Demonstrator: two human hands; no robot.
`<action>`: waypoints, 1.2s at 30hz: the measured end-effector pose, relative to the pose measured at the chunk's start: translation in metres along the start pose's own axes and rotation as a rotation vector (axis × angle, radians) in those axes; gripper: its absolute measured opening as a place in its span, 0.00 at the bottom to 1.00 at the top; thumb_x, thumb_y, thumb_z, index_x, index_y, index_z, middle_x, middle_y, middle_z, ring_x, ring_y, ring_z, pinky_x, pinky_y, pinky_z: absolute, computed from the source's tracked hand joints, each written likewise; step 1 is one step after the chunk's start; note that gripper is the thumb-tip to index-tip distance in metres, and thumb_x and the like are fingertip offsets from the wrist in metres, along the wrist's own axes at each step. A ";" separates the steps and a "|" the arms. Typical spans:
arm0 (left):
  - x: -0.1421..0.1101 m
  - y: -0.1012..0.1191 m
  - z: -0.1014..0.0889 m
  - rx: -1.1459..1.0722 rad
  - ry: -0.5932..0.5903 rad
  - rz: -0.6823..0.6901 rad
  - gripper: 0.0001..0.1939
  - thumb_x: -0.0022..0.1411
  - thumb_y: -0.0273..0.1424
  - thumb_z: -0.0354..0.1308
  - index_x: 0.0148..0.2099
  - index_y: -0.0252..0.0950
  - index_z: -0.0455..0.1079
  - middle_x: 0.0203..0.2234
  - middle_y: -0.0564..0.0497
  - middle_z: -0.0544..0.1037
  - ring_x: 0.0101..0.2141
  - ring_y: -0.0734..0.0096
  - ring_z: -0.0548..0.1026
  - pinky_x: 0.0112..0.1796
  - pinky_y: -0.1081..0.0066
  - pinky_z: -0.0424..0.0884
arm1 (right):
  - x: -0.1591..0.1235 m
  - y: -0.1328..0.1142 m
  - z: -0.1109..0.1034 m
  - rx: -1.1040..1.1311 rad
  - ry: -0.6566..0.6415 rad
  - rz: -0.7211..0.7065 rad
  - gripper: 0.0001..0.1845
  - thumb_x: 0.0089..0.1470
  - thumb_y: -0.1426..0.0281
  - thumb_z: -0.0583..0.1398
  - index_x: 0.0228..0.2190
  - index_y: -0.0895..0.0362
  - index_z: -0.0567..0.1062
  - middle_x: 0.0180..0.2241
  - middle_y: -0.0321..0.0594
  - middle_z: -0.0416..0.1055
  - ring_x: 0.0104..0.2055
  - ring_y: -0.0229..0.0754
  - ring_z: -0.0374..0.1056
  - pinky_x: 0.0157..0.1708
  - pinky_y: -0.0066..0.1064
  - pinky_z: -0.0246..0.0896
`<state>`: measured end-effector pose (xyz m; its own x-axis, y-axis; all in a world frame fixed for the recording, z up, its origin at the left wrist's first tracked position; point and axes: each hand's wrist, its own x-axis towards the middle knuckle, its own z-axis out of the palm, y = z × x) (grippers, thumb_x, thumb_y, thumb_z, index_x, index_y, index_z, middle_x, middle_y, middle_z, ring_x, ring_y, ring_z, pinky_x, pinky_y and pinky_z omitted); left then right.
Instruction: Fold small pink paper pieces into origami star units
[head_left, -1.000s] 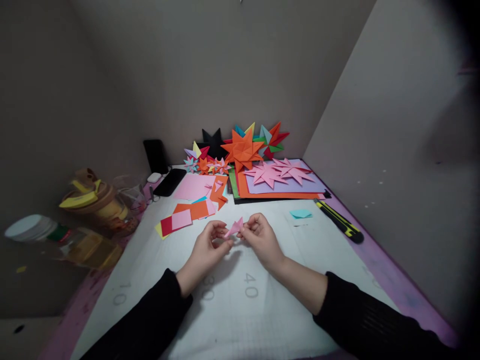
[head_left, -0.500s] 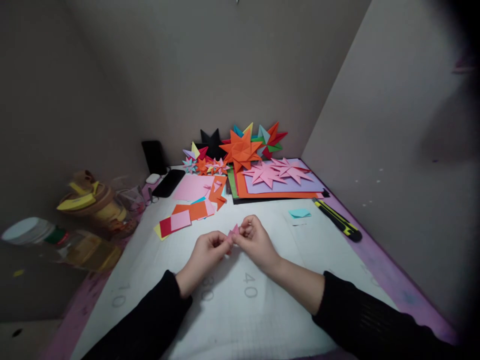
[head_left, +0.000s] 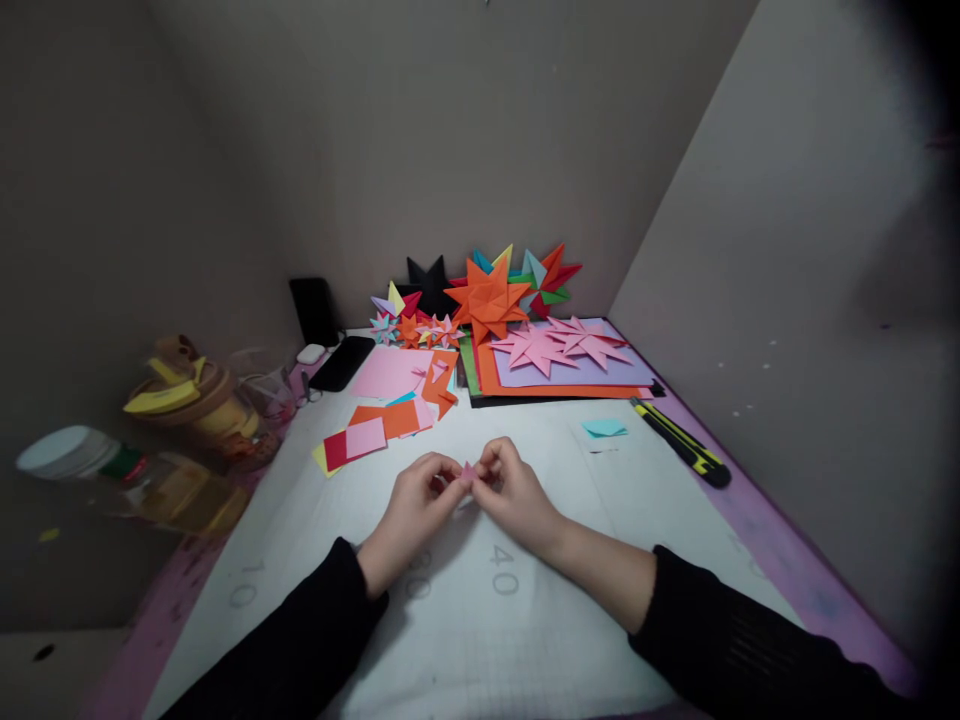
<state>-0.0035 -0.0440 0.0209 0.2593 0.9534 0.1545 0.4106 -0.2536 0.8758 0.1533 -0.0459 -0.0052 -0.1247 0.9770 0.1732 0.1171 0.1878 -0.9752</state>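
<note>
A small folded piece of pink paper [head_left: 469,472] is pinched between my two hands over the white mat [head_left: 525,640]. My left hand [head_left: 416,510] grips its left side between thumb and fingers. On the other side, my right hand [head_left: 516,498] pinches it the same way, with the fingertips of both hands close together. Only a pointed tip of the paper shows; the rest is covered by my fingers. Beyond my left hand lie small paper squares, among them a pink square [head_left: 366,438] partly over a red one [head_left: 336,450].
Right of my hands lie a folded light-blue paper [head_left: 604,428] and a yellow-black utility knife [head_left: 682,445]. Paper stars, including a large orange star [head_left: 487,300], stand at the back beside stacked coloured sheets [head_left: 570,391]. A phone [head_left: 343,364], bottle [head_left: 191,492] and lidded cup [head_left: 217,400] are at left.
The pink paper has turned slightly between my fingers, so less of it shows. My hands have drawn a little nearer each other. The whole view has shifted slightly.
</note>
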 end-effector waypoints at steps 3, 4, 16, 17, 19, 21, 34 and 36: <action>0.000 0.000 -0.001 -0.003 -0.013 -0.015 0.10 0.59 0.36 0.55 0.32 0.34 0.72 0.29 0.49 0.76 0.29 0.71 0.72 0.30 0.73 0.67 | -0.002 -0.001 -0.001 -0.041 -0.038 -0.004 0.10 0.50 0.72 0.57 0.30 0.52 0.58 0.23 0.29 0.64 0.25 0.37 0.62 0.26 0.28 0.56; 0.000 0.000 -0.001 -0.011 -0.014 -0.027 0.11 0.59 0.36 0.55 0.32 0.34 0.72 0.28 0.49 0.76 0.29 0.71 0.72 0.30 0.73 0.67 | -0.002 -0.001 -0.001 -0.041 -0.041 -0.003 0.10 0.50 0.72 0.57 0.30 0.52 0.58 0.23 0.29 0.64 0.25 0.37 0.63 0.26 0.28 0.56; 0.002 0.014 -0.006 -0.064 -0.095 -0.107 0.15 0.59 0.37 0.52 0.26 0.33 0.71 0.21 0.52 0.73 0.23 0.74 0.66 0.26 0.75 0.61 | 0.003 -0.002 -0.002 0.208 -0.004 0.038 0.13 0.50 0.71 0.59 0.32 0.52 0.57 0.23 0.28 0.66 0.26 0.37 0.66 0.28 0.29 0.59; 0.002 0.014 -0.006 -0.050 -0.094 -0.108 0.15 0.59 0.37 0.52 0.26 0.33 0.71 0.21 0.52 0.72 0.23 0.74 0.66 0.26 0.75 0.61 | 0.003 -0.002 -0.002 0.222 -0.005 0.044 0.13 0.50 0.71 0.59 0.32 0.52 0.57 0.23 0.28 0.66 0.25 0.36 0.66 0.28 0.29 0.59; 0.002 0.014 -0.006 -0.024 -0.095 -0.112 0.14 0.58 0.36 0.52 0.25 0.33 0.71 0.20 0.53 0.72 0.23 0.74 0.66 0.26 0.75 0.61 | 0.003 -0.002 -0.002 0.245 -0.007 0.054 0.13 0.49 0.71 0.59 0.32 0.52 0.57 0.23 0.27 0.65 0.25 0.36 0.65 0.27 0.28 0.59; 0.003 0.012 -0.006 -0.013 -0.099 -0.117 0.13 0.57 0.34 0.52 0.25 0.33 0.71 0.20 0.53 0.71 0.23 0.74 0.65 0.26 0.76 0.61 | 0.003 -0.002 -0.002 0.254 -0.012 0.064 0.13 0.49 0.72 0.59 0.32 0.52 0.56 0.23 0.27 0.65 0.24 0.35 0.64 0.26 0.27 0.58; 0.002 0.006 -0.004 -0.122 -0.157 -0.175 0.12 0.56 0.34 0.53 0.24 0.34 0.65 0.18 0.56 0.65 0.21 0.77 0.62 0.24 0.77 0.58 | 0.000 -0.005 -0.001 0.159 -0.120 0.031 0.09 0.49 0.74 0.56 0.30 0.52 0.58 0.23 0.28 0.62 0.24 0.34 0.61 0.26 0.26 0.56; 0.002 0.008 -0.005 -0.120 -0.155 -0.170 0.12 0.56 0.33 0.52 0.23 0.34 0.64 0.17 0.57 0.63 0.21 0.77 0.61 0.24 0.77 0.58 | -0.001 -0.006 -0.001 0.166 -0.132 0.030 0.10 0.49 0.75 0.56 0.30 0.52 0.58 0.23 0.27 0.62 0.24 0.34 0.61 0.26 0.26 0.56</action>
<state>-0.0037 -0.0429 0.0308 0.3302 0.9418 -0.0633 0.3555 -0.0619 0.9326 0.1538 -0.0475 0.0005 -0.2526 0.9582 0.1344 -0.0399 0.1285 -0.9909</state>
